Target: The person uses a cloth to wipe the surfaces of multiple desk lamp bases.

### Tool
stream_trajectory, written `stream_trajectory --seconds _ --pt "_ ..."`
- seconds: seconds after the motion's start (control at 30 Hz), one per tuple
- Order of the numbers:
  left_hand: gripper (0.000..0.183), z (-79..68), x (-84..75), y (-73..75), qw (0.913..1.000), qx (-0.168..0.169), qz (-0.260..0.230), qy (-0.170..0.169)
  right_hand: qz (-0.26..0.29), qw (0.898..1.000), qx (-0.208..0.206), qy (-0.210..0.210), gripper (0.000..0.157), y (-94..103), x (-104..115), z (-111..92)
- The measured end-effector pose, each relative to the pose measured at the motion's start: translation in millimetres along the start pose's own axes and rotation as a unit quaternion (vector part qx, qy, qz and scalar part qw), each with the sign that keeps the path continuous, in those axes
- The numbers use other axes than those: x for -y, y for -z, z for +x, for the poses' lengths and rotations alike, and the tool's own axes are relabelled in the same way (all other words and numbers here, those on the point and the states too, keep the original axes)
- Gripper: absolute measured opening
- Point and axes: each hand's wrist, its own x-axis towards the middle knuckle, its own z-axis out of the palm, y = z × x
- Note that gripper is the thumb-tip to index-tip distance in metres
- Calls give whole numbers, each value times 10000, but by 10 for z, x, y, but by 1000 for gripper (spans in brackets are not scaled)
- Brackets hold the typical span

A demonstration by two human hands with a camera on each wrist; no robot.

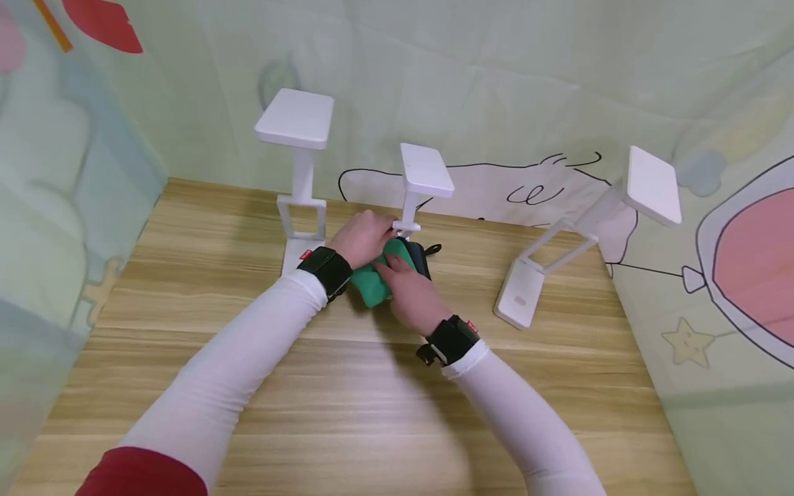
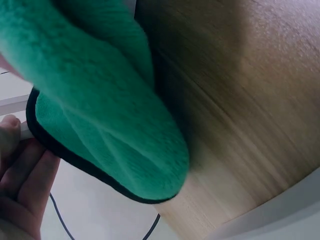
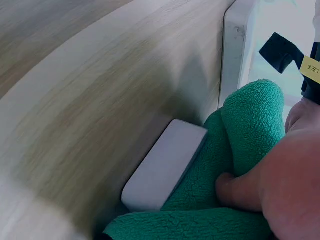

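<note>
A green plush cloth point(image 1: 372, 286) with black edging point(image 2: 90, 167) lies folded about the base of the middle white desk lamp point(image 1: 426, 170). My left hand point(image 1: 362, 239) reaches in from the left and grips the lamp's white stem, its fingers point(image 2: 35, 182) curled at the bar in the left wrist view. With my right hand point(image 1: 417, 297) I hold the cloth, the thumb point(image 3: 237, 191) pressed into its folds. Part of the white lamp base point(image 3: 165, 165) shows beside the cloth in the right wrist view; the right hand's other fingers are mostly hidden.
A taller white desk lamp point(image 1: 294, 118) stands just left of my left hand. Another white lamp point(image 1: 521, 293) leans outward at the right. A dark loop point(image 1: 433, 249) sticks out behind the cloth. The wood table point(image 1: 347, 399) meets a printed fabric backdrop point(image 1: 496, 83).
</note>
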Motion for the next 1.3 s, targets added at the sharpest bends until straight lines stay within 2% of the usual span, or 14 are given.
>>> stream_trajectory --seconds 0.2,0.3,0.5,0.67,0.83,1.07,1.3 --pt "10 4 2 4 9999 34 23 94 153 9995 95 -249 64 23 -82 -104" --pt "10 3 15 8 10000 1 86 35 192 9993 106 -312 63 50 -94 -165" --pt "9 -5 31 13 9998 -25 193 -62 -69 9994 56 -347 57 59 -76 -302" --pt "10 -6 33 4 9997 -18 234 -29 -412 9976 326 -447 54 96 34 -442" --pt "11 -8 27 0 9996 -3 266 16 -691 9958 529 -270 52 116 207 -521" --pt "13 -6 -11 12 9996 43 277 -6 -789 9957 452 171 51 72 335 -436" --pt "10 -10 -27 19 9998 21 174 -42 -525 9976 431 158 59 32 290 -175"
